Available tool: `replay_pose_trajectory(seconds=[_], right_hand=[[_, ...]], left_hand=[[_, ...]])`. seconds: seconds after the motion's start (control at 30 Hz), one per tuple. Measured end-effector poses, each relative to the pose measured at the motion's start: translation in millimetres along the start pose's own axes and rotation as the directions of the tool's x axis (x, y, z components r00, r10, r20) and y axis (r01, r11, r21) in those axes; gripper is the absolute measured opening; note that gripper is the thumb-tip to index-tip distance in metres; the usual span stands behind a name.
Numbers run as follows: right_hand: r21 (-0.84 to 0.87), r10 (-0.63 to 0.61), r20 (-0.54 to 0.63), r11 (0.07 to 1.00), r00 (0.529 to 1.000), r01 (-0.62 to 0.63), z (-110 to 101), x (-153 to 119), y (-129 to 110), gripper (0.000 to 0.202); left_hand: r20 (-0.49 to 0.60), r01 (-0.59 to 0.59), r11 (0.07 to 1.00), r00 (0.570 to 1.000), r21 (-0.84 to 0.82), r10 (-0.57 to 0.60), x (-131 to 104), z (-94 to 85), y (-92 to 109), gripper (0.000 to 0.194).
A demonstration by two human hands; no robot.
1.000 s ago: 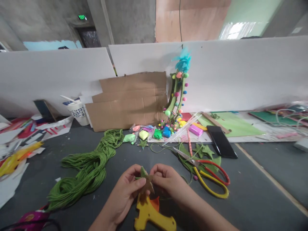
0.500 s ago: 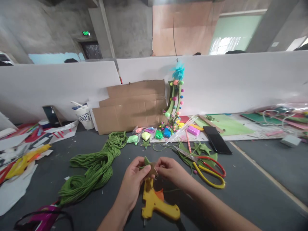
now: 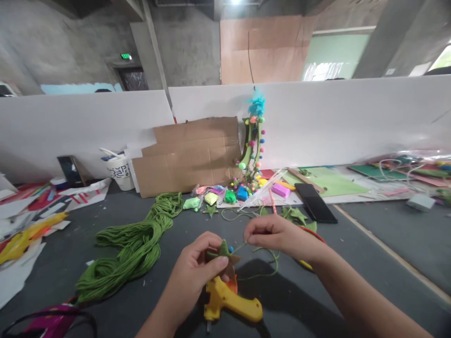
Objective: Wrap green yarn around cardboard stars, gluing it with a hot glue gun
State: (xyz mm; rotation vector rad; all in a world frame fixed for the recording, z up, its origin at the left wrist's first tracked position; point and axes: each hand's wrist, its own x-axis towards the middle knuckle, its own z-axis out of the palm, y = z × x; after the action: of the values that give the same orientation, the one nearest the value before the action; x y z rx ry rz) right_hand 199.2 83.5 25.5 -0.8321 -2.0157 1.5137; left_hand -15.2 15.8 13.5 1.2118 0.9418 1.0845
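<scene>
My left hand (image 3: 197, 270) pinches a small cardboard star (image 3: 230, 268) partly covered in green yarn, thumb on its near face. To the right, my right hand (image 3: 269, 232) is closed on a green yarn strand (image 3: 239, 247) drawn taut from the star. The loose part of that yarn curls on the table below my right hand. A blue pom-pom (image 3: 230, 249) shows right beside the star; whether it touches cannot be made out. Under my left hand lies a yellow glue gun (image 3: 232, 300) with an orange trigger. Scissors (image 3: 312, 234) are mostly hidden behind my right wrist.
A green yarn skein (image 3: 130, 249) stretches along the left. Behind stand a cardboard sheet (image 3: 186, 159) and a decorated piece with pom-poms (image 3: 252, 141). Several clay packets (image 3: 211, 198) lie before them. A black phone (image 3: 315, 202) rests at right, a magenta glue gun (image 3: 52, 321) at lower left.
My right hand has moved right and up, away from the star, pulling the yarn out straight. The blue pom-pom by the star has come into sight. My left hand still holds the star.
</scene>
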Motion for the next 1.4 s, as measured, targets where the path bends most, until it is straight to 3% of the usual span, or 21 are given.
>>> replay_pose_trajectory(seconds=[0.37, 0.57, 0.7, 0.97, 1.1, 1.17, 1.3, 1.4], right_hand=[[0.123, -0.013, 0.045, 0.992, 0.999, 0.007, -7, 2, 5, 0.008], [0.037, 0.010, 0.127, 0.999, 0.992, -0.015, -4, 7, 15, 0.009], [0.050, 0.012, 0.184, 0.999, 0.983, -0.021, -3, 7, 18, 0.011], [0.166, -0.005, 0.236, 0.985, 0.972, -0.035, 22, 13, 20, 0.015], [0.045, -0.010, 0.096, 0.999, 0.995, 0.005, 35, 16, 24, 0.013], [-0.096, -0.033, 0.014, 0.995, 0.999, 0.034, 36, 19, 29, 0.014], [-0.464, -0.104, -0.124, 0.885, 0.987, 0.035, 27, 25, 39, 0.026], [-0.565, -0.149, -0.280, 0.824, 0.948, -0.037, 18, 23, 34, 0.038]], left_hand=[[0.071, 0.106, 0.994, 0.992, -0.025, -0.104, 2, 4.2, -3, 0.008], [-0.046, -0.007, 1.000, 0.999, -0.019, 0.006, 4, -1.3, -7, 0.004], [-0.112, 0.010, 0.998, 0.994, -0.066, -0.017, 4, 0.8, -9, 0.002], [-0.062, 0.102, 0.962, 0.991, -0.252, -0.121, -2, 11.9, -7, 0.004], [-0.163, 0.110, 0.948, 0.973, -0.298, -0.164, 2, 11.1, -13, 0.004], [-0.217, 0.099, 0.961, 0.963, -0.256, -0.157, 6, 7.7, -18, 0.006], [-0.334, 0.047, 0.996, 0.940, -0.077, -0.070, 19, -7.3, -29, 0.013], [-0.401, 0.024, 1.000, 0.916, -0.018, -0.030, 26, -23.0, -35, 0.016]])
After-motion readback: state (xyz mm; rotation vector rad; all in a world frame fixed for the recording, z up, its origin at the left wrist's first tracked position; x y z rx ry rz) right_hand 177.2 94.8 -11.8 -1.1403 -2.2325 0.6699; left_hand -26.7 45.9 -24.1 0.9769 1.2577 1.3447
